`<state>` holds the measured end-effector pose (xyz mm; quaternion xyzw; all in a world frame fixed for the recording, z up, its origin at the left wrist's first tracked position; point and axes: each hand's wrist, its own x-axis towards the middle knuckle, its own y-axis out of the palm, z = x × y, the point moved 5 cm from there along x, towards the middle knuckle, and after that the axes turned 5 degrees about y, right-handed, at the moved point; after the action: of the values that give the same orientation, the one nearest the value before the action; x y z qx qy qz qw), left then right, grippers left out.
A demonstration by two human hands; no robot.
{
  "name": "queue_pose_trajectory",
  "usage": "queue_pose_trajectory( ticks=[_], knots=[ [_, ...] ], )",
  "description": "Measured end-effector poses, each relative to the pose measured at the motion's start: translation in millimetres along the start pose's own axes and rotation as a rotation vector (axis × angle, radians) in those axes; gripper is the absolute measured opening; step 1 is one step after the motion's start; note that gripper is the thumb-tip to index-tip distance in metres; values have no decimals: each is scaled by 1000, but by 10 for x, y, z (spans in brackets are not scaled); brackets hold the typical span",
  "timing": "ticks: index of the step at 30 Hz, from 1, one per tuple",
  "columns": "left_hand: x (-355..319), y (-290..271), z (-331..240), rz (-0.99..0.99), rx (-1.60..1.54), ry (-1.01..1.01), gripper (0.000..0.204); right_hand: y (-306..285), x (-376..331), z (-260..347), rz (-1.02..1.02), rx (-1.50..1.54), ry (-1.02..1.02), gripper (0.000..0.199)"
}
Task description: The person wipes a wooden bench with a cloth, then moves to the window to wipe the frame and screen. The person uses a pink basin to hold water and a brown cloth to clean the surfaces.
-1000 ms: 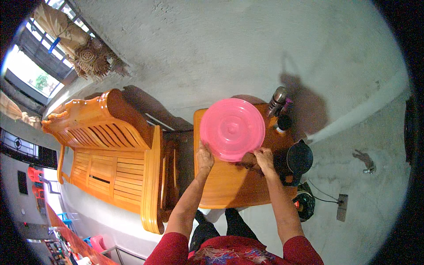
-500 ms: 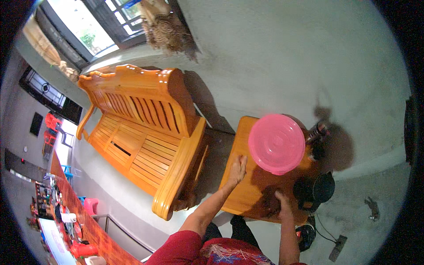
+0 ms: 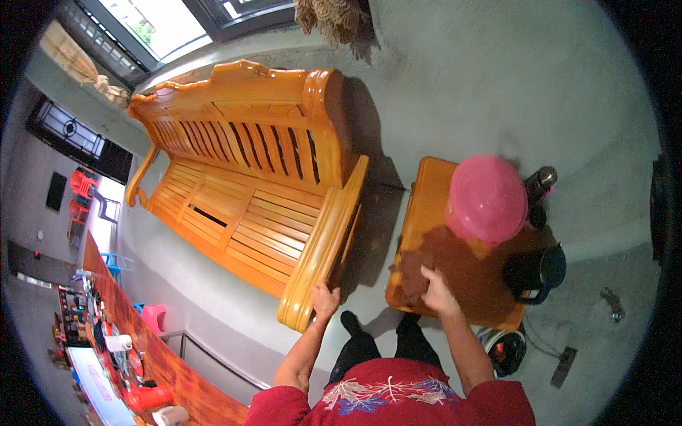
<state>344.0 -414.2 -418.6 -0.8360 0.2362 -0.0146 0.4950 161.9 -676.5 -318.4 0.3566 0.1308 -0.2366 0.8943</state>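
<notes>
1. The worktop (image 3: 424,202) is a small, glossy orange-brown wooden table with rounded corners, standing close to a grey plaster wall (image 3: 483,85).
2. The right hand (image 3: 439,292) is above the near edge, toward the near left corner. Its thumb shows and its other fingers are mostly hidden, so I cannot tell how tightly its grip is closed.
3. What looks like a brown cloth (image 3: 410,273) lies at that hand's fingers, just inside the left edge near the near left corner; shadow blurs its outline.
4. The left hand (image 3: 325,301) is off the worktop, at the front end of the armrest of a slatted wooden bench (image 3: 241,206). Its grip is loosely curled, with nothing visible in it; I cannot tell whether it touches the wood.
5. A round pink plastic basin (image 3: 489,197) sits by the far edge. A metal flask (image 3: 542,179) stands just beside it, toward the far right corner, and a black kettle (image 3: 522,273) is at the right edge.
6. Below the near right corner is a bin with a black bag (image 3: 509,353); a power strip (image 3: 565,367) is farther right.
7. To the left, the room holds a bright window (image 3: 167,28), red chairs (image 3: 82,186), a pink stool (image 3: 153,317) and a cluttered reddish table (image 3: 192,383).
</notes>
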Motion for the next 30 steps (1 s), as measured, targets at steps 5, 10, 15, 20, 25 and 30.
queue_pose_trajectory(
  ticks=[5,10,15,20,25,30],
  knots=[
    [210,-518,503,-15,155,-79,81,700,810,-40,-235,97,-6,39],
    [346,-457,736,152,279,132,131,1292,1661,-1012,-414,-1084,-492,38],
    [377,-255,842,329,328,89,124,1837,1550,-2449,-152,-1565,-287,51],
    [598,-208,839,246,196,-40,124,1814,1795,-2254,-153,-1640,-198,52],
    [934,-349,524,577,264,-236,147,1583,2232,-1992,-240,-1641,-120,51],
    [951,-280,563,592,337,-247,157,1255,2743,-1594,-421,-1570,-44,53]
  ],
)
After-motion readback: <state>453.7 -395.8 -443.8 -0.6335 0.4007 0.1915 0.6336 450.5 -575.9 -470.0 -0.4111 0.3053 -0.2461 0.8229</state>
